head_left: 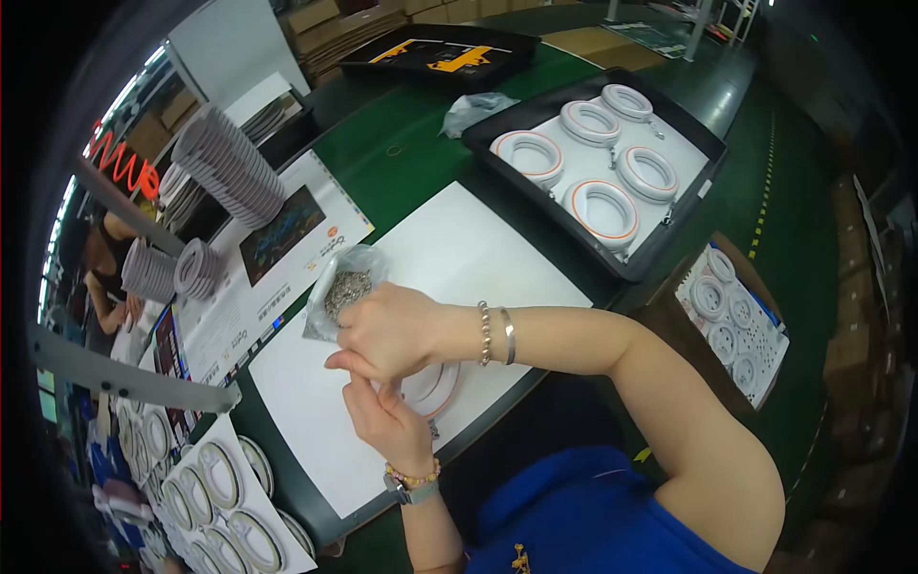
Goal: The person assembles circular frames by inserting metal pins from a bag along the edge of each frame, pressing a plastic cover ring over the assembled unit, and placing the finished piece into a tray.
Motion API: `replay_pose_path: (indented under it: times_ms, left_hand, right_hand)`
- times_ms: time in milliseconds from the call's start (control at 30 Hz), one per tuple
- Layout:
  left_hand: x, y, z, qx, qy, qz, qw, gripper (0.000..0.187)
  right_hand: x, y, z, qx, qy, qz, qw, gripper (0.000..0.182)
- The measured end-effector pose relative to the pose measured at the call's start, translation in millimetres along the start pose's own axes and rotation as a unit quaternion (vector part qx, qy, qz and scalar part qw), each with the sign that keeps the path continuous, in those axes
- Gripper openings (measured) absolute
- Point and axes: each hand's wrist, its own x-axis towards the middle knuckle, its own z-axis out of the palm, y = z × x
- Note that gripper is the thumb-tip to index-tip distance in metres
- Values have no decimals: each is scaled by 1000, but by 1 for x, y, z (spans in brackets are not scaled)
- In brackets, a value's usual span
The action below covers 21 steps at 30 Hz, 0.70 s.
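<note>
Over the white sheet (478, 249) my two hands meet. My right hand (397, 330), with bracelets on its wrist, is closed, knuckles up, beside a clear plastic bag (361, 260) of small metal parts (346, 290). Just below it, my left hand (387, 416), wearing a watch, has its fingers curled up against the right hand's fingers. Whatever lies between the fingertips is hidden. A white ring-shaped coil (435, 390) with an orange line rests on the sheet, partly covered by my hands and right wrist.
A black tray (612, 263) with several white coils stands at the back right. Below it is a cardboard box (660, 311) holding more coils. Stacked rings (229, 167) and printed sheets (277, 239) lie left, near a metal bar (134, 368). A co-worker (105, 268) sits beyond.
</note>
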Motion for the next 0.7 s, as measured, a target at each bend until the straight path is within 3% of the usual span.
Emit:
replay_pose_path:
  times_ms: [133,233,333,467,533,600,700]
  left_hand:
    - [-1,0,6,4,11,13,1000,37]
    - [10,0,16,-29,33,19,999,38]
    - [26,-2,20,-204,38,-126,970,41]
    - [46,36,34,-521,-28,-257,814,37]
    - [49,49,49,-550,-103,-247,791,44]
    - [50,68,61,-577,-160,-260,758,53]
    - [44,96,71,-515,-197,-252,795,57]
  right_hand:
    - [-4,2,-7,7,-13,-5,1000,43]
    - [-7,7,-16,16,76,-6,997,34]
    - [-13,5,-44,-72,311,-116,941,29]
    - [-68,-8,-61,-212,70,-57,973,27]
    - [-84,-4,-74,-260,-3,-30,965,27]
    - [-100,5,-98,-263,17,27,964,26]
    - [-127,41,-135,-229,59,145,961,24]
